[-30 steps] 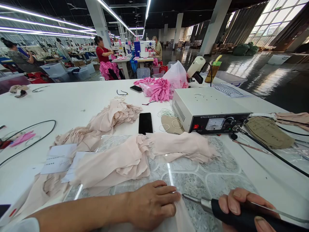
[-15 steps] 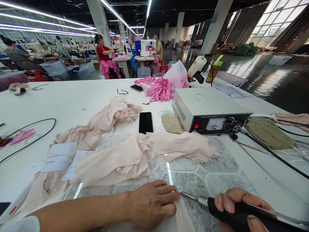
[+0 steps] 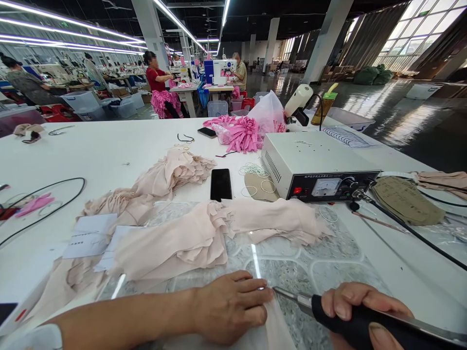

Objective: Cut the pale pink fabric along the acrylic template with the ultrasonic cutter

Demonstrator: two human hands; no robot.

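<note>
My left hand (image 3: 233, 307) lies palm down, fingers stretched out, on a thin pale pink fabric piece (image 3: 279, 325) at the front of the marbled mat (image 3: 339, 248). In my right hand (image 3: 359, 311) is a black-handled pen tool (image 3: 346, 313), its fingers wrapped round the handle. The tool's slim metal tip points left and meets the fabric edge beside my left fingertips; exact contact is hard to make out. Just beyond are a stack of pale pink fabric pieces (image 3: 175, 240) and a second fabric stack (image 3: 273, 218).
A control box (image 3: 321, 160) with a dial stands at the back right, its black cable (image 3: 412, 231) running off to the right. A phone (image 3: 221, 184), pink strips (image 3: 244, 136), paper slips (image 3: 89, 233) and another fabric heap (image 3: 171, 170) lie around. People sit at sewing machines beyond.
The tool in my right hand has shifted very slightly left. My left hand stays in place on the fabric.
</note>
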